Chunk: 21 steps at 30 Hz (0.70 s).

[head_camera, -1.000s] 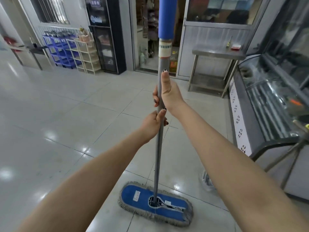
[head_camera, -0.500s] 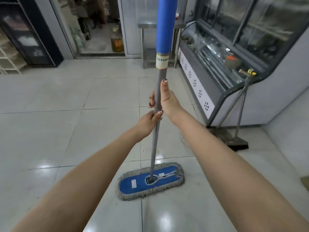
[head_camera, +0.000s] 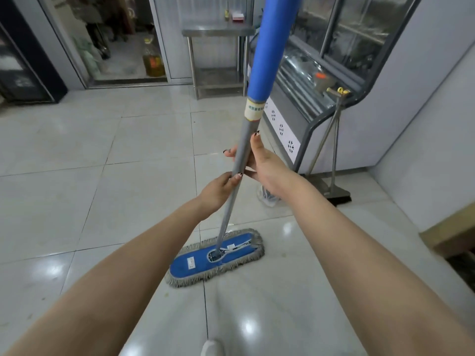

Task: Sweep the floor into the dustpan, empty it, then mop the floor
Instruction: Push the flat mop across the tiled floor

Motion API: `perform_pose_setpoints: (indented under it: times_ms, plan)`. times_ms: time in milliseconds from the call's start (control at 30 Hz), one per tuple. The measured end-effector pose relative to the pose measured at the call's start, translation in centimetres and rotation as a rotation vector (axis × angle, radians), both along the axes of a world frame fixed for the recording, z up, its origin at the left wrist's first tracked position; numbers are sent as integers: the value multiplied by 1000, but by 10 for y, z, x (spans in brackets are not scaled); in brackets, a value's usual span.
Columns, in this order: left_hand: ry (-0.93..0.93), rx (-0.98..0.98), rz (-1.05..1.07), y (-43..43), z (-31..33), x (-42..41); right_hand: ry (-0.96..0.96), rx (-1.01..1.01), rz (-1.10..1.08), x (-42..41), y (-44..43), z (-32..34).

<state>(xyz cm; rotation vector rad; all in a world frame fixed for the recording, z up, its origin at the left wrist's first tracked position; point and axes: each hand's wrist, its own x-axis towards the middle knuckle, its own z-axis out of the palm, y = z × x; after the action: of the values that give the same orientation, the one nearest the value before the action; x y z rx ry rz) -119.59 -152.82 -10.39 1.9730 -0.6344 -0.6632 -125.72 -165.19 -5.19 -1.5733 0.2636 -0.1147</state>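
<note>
Head view, looking down.

- Mop (head_camera: 232, 201): standing tilted, pole leaning toward the upper right of the frame. Blue foam sleeve (head_camera: 270, 47) is covering the upper pole; a pale label band is sitting just below it.
- Mop head (head_camera: 216, 258): lying flat on the floor (head_camera: 102, 188) at lower centre, blue pad with grey fringe, angled across a tile joint.
- Left grip (head_camera: 218, 188): bare hand, fingers curling round the grey pole, clamping it at centre frame.
- Right grip (head_camera: 267, 165): bare hand, clamping the same pole just above the left one and touching it, thumb lying up along the pole.
- Both forearms are reaching in from the bottom corners.
- Broom (head_camera: 339, 197): standing at centre right, dark bristles on the floor, thin metal handle leaning against the glass display case (head_camera: 308, 80). A second thin pole is leaning beside it, the two meeting at a yellow clip. Its base is looking like a dustpan (head_camera: 317, 182), though I cannot tell for sure.
- Crumpled white bag (head_camera: 266, 200): lying on the floor, partly hiding behind the right wrist.
- Steel desk (head_camera: 218, 32): standing at top centre, next to the case, carrying a small red and white item.
- Bottle of yellow liquid (head_camera: 153, 62): sitting inside the open doorway, upper left.
- Toe of a white shoe (head_camera: 212, 348): showing at the bottom edge.
</note>
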Motion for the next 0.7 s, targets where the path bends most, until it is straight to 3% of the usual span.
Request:
perform_pose_setpoints:
  times_ms: [367, 600, 700]
  plan:
    - [489, -86, 281, -27, -15, -123, 86, 55, 160, -144, -19, -16]
    - [780, -295, 498, -37, -19, -151, 178, 81, 230, -190, -32, -19]
    - [823, -282, 499, -40, -19, -156, 220, 177, 229, -203, -33, -24]
